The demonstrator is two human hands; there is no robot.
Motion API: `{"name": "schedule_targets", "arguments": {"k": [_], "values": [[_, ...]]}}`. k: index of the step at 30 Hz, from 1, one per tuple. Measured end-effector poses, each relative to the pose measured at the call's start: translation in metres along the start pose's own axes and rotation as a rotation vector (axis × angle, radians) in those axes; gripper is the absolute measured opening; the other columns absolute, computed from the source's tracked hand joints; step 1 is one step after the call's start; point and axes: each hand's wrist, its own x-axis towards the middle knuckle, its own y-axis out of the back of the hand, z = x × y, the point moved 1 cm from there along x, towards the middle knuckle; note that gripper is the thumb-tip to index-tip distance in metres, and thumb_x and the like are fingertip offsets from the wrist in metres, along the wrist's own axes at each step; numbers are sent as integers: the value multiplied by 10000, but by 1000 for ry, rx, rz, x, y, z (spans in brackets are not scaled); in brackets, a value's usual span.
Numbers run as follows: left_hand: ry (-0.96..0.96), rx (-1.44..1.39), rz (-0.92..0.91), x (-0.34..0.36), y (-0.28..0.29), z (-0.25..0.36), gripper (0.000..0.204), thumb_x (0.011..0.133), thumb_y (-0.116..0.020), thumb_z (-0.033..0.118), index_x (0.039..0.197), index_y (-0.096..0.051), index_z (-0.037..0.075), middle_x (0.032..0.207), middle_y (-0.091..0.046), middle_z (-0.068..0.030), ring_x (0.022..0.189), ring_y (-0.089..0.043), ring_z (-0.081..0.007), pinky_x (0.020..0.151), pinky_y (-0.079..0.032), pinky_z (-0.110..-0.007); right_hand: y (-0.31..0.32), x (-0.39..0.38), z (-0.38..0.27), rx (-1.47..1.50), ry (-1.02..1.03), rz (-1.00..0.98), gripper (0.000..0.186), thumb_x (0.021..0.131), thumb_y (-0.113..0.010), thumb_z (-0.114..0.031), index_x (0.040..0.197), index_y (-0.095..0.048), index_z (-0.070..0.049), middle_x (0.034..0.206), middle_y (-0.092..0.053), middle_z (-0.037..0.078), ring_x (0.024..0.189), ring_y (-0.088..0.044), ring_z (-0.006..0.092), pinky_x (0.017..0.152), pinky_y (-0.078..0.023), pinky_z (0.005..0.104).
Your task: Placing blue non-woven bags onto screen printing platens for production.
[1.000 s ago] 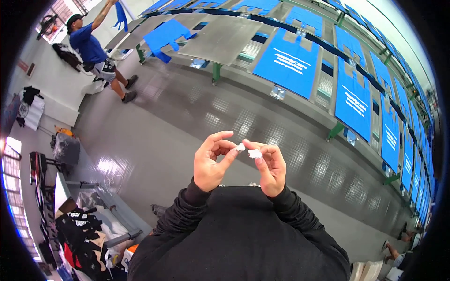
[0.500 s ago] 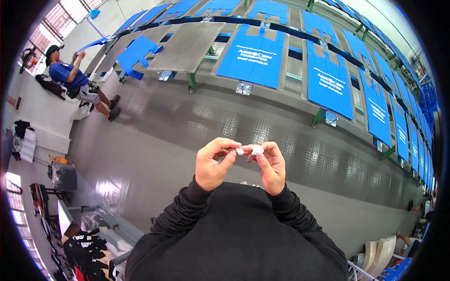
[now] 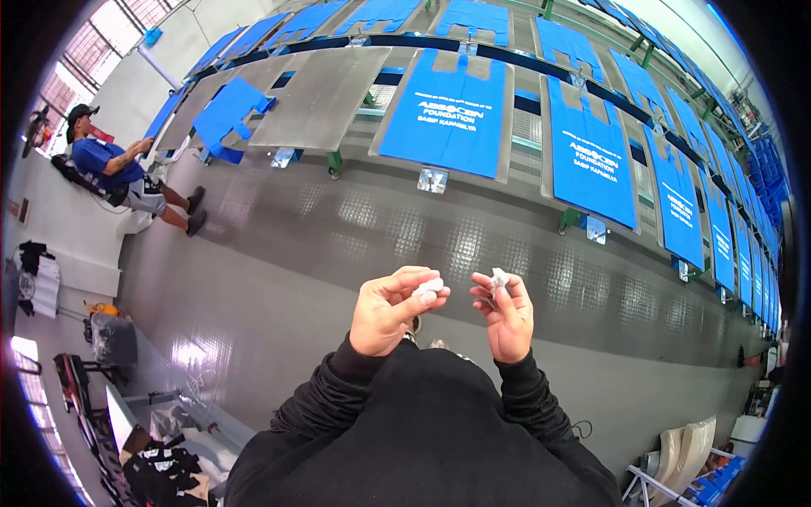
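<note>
My left hand (image 3: pixel 384 317) is closed in a pinch on a small crumpled white wad (image 3: pixel 428 288), its thumb and fingertips pressing it. My right hand (image 3: pixel 511 329), a short way to the right, pinches another crumpled white scrap (image 3: pixel 500 277) between thumb and fingers. Both hands are held up in front of my body, above the floor, with a gap between them. Whether the white pieces are paper or cloth I cannot tell. Black sleeves cover both forearms.
Ahead run rows of tilted grey boards (image 3: pixel 317 93) bearing flat blue bag panels (image 3: pixel 443 139) with white print. A person in a blue shirt (image 3: pixel 110 160) stands at the far left by the boards. At lower left is a grey bin (image 3: pixel 232 422) with dark cloth; beige slabs (image 3: pixel 688 448) lean at lower right.
My hands have moved apart, the right one shifting rightward. The white material, close together before, is now in two separated pieces. The person at left has lowered their arms.
</note>
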Motion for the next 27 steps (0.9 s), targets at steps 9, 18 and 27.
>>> {"name": "schedule_targets", "arguments": {"k": [9,18,27], "values": [[32,-87,-50,81,38,45,167,868,-619,1,1030,-598,-33,984,-653,-167,858,-672,-239,774,-573,-334,-20,75,13,-56,-16,94,159,954,-489,-121,1104,-483,-68,1132,-614,178,935,-607,198,787,-470,305],[-93,-124,-99,151,99,87,130,839,-642,-17,967,-619,-21,950,-658,-140,799,-667,-202,724,-559,-322,-53,148,23,-107,29,82,133,957,-497,-122,1078,-495,-67,1060,-639,157,860,-617,175,765,-480,287],[-79,-132,113,175,124,101,175,889,-614,49,1045,-637,-27,945,-668,-128,809,-662,-189,731,-552,-298,-59,191,47,-47,-96,55,112,950,-496,-98,1056,-502,-61,1063,-639,159,855,-623,180,760,-489,288]]}}
